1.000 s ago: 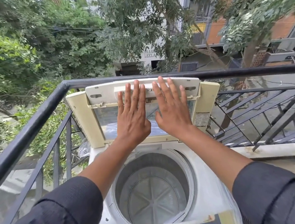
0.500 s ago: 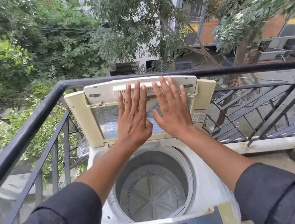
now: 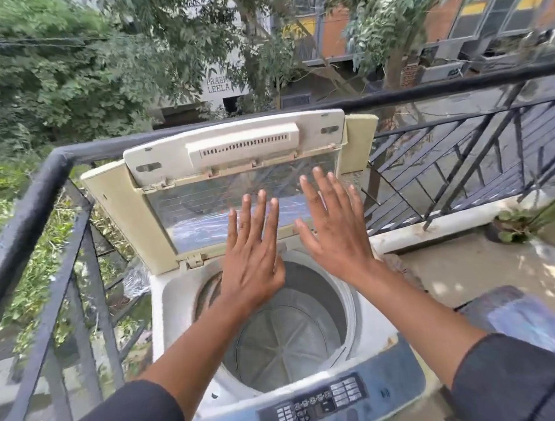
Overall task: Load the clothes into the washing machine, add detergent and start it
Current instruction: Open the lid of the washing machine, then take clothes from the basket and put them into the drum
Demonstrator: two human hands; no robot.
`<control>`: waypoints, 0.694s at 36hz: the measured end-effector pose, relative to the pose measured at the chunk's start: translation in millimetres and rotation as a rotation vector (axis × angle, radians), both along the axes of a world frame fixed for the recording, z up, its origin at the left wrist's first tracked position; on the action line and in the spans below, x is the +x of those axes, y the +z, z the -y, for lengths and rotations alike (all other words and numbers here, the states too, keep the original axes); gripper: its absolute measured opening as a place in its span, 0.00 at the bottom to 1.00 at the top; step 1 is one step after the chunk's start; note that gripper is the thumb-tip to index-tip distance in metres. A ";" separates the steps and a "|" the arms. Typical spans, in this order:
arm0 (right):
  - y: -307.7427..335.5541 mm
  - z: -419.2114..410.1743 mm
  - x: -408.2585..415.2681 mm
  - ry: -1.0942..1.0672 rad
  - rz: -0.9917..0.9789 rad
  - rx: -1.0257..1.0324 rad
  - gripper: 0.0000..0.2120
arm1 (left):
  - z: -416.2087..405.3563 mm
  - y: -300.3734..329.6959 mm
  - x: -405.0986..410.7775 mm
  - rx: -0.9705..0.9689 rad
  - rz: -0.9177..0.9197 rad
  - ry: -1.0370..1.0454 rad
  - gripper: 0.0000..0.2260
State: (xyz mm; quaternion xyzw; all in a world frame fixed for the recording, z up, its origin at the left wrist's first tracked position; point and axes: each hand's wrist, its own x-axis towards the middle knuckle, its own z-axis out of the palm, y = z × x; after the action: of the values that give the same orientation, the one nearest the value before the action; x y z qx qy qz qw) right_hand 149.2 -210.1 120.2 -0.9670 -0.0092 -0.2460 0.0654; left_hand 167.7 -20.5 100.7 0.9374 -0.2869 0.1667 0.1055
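A white top-loading washing machine point(image 3: 174, 305) stands in the balcony corner. Its folding lid point(image 3: 233, 167) is raised upright against the railing, and the steel drum point(image 3: 289, 335) below shows nothing inside. My left hand point(image 3: 253, 255) and my right hand point(image 3: 332, 229) hover flat with fingers spread, just in front of the lid's lower glass panel, holding nothing. Whether the fingertips still touch the glass is unclear. The blue control panel point(image 3: 318, 403) with its buttons runs along the machine's near edge. No clothes or detergent can be identified.
A black metal railing point(image 3: 37, 209) wraps the left side and the back of the balcony. A potted plant point(image 3: 542, 219) sits on the floor at the right. A blurred dark and blue object point(image 3: 524, 320) lies right of the machine. Trees and buildings lie beyond.
Both hands have drawn back and down from the lid's top section to its lower glass. The view has tilted down and right, bringing the control panel into sight.
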 end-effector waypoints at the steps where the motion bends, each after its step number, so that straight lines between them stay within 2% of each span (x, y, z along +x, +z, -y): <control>1: -4.9 0.9 -5.1 -0.022 -0.009 0.009 0.37 | 0.6 -3.4 -1.0 -0.004 -0.024 -0.025 0.47; 13: -42.2 45.3 -50.9 -0.204 -0.123 0.089 0.35 | 56.5 -13.2 -8.6 0.020 -0.216 -0.203 0.45; 25: -76.1 188.6 -53.9 -0.264 -0.284 0.227 0.31 | 184.6 -21.9 0.0 0.028 -0.366 -0.275 0.34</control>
State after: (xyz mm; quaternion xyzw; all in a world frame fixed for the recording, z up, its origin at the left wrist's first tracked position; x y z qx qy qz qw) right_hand 95.3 -398.6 44.1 -0.9711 0.1545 -0.1135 0.1420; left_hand 167.7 -205.1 78.9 0.9055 -0.3903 -0.0261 0.1647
